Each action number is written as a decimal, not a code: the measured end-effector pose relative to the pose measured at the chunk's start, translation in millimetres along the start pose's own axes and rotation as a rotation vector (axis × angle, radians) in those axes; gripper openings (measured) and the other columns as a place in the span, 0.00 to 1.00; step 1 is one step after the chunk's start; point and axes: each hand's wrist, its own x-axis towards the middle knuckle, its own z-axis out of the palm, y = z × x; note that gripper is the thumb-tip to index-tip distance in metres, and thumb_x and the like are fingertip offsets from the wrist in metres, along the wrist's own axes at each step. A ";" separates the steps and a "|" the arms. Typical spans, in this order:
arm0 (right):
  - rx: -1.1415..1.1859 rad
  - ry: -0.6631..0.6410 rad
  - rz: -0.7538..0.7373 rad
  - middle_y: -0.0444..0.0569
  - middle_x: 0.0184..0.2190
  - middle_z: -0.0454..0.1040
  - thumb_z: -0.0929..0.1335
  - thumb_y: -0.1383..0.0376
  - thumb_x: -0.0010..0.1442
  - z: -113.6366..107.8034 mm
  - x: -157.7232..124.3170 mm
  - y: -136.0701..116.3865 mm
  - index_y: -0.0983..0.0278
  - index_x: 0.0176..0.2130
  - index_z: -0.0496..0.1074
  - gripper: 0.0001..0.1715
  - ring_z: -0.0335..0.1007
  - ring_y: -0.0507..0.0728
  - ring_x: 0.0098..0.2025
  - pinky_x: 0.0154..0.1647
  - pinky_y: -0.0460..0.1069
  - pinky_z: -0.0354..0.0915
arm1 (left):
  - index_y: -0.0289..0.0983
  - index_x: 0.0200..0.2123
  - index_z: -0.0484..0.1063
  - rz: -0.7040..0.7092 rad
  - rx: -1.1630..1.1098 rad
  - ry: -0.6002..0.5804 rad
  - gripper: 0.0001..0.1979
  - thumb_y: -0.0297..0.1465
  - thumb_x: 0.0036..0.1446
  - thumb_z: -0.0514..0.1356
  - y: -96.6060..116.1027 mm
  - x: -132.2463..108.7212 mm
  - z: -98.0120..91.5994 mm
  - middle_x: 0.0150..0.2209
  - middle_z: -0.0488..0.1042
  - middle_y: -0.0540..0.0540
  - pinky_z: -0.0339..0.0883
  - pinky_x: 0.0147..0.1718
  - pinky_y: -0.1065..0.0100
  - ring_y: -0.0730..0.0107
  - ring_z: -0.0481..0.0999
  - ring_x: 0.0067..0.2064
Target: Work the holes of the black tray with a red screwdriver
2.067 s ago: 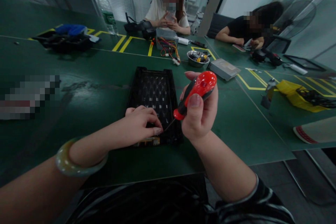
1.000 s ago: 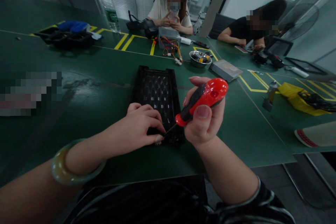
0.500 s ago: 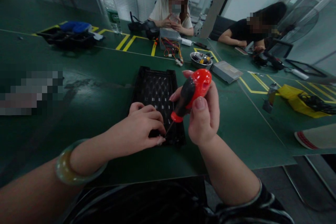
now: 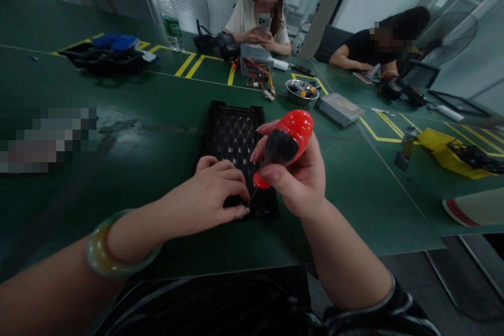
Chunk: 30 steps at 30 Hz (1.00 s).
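Observation:
A red and black screwdriver [image 4: 286, 142] is gripped in my right hand [image 4: 305, 181], its shaft slanting down to the left. Its tip meets the near part of a black rectangular panel [image 4: 236, 134] with a grid-like pattern, which lies on the green table. My left hand [image 4: 218, 186] rests over the panel's near left part, thumb and fingers curled together right beside the screwdriver tip. Whatever sits between those fingertips is too small or hidden to name. A bangle circles my left wrist.
Beyond the panel are a metal bowl [image 4: 302, 92] of small parts, a grey flat box [image 4: 340, 108] and a grey unit with coloured wires [image 4: 258, 65]. A plastic bottle [image 4: 170, 18] and black tray [image 4: 104, 55] stand farther left. Two people sit across the table.
My right hand has turned around the screwdriver handle, with the thumb now lower near the red collar. The handle has tilted slightly left and down. My left hand stays almost in place.

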 end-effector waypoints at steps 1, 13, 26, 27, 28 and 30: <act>-0.031 -0.008 -0.009 0.45 0.54 0.80 0.74 0.52 0.66 -1.6 0.3 -2.3 0.52 0.57 0.71 0.23 0.79 0.55 0.45 0.53 0.56 0.81 | 0.49 0.42 0.83 -0.003 0.009 0.002 0.05 0.40 0.66 0.68 -0.3 0.1 0.4 0.48 0.84 0.54 0.51 0.54 0.49 0.56 0.77 0.52; -0.350 0.044 -0.028 0.53 0.73 0.65 0.63 0.38 0.69 -2.7 -5.2 1.7 0.48 0.72 0.54 0.40 0.73 0.66 0.67 0.61 0.64 0.79 | 0.49 0.39 0.83 -0.018 -0.070 -0.048 0.02 0.37 0.65 0.68 3.3 3.4 -5.1 0.45 0.84 0.56 0.48 0.55 0.50 0.58 0.76 0.52; -0.515 0.715 -0.125 0.51 0.68 0.63 0.57 0.47 0.75 -3.4 13.0 17.1 0.46 0.67 0.56 0.26 0.79 0.57 0.49 0.34 0.49 0.77 | 0.50 0.44 0.84 0.000 -0.100 -0.009 0.06 0.41 0.65 0.70 -2.2 0.7 -0.7 0.45 0.84 0.56 0.45 0.55 0.53 0.61 0.76 0.51; -0.450 0.707 -0.122 0.51 0.65 0.66 0.59 0.48 0.74 -3.4 12.8 18.1 0.46 0.66 0.57 0.25 0.78 0.55 0.47 0.32 0.47 0.75 | 0.50 0.45 0.84 -0.003 -0.101 -0.007 0.08 0.43 0.65 0.71 -2.6 0.6 -1.9 0.46 0.84 0.56 0.45 0.55 0.53 0.61 0.76 0.52; -0.394 0.696 -0.122 0.50 0.61 0.68 0.60 0.48 0.74 -3.2 12.3 18.8 0.46 0.65 0.57 0.24 0.78 0.55 0.45 0.31 0.47 0.74 | 0.50 0.45 0.84 -0.006 -0.101 -0.004 0.10 0.45 0.64 0.70 -3.3 0.4 -3.5 0.46 0.84 0.56 0.45 0.55 0.53 0.61 0.76 0.52; -0.342 0.653 -0.100 0.50 0.54 0.70 0.62 0.49 0.74 -2.4 10.7 19.8 0.45 0.65 0.56 0.24 0.78 0.55 0.45 0.33 0.48 0.76 | 0.50 0.46 0.84 -0.022 -0.083 0.017 0.12 0.48 0.65 0.69 -6.6 0.0 -8.3 0.47 0.85 0.55 0.46 0.55 0.53 0.59 0.77 0.52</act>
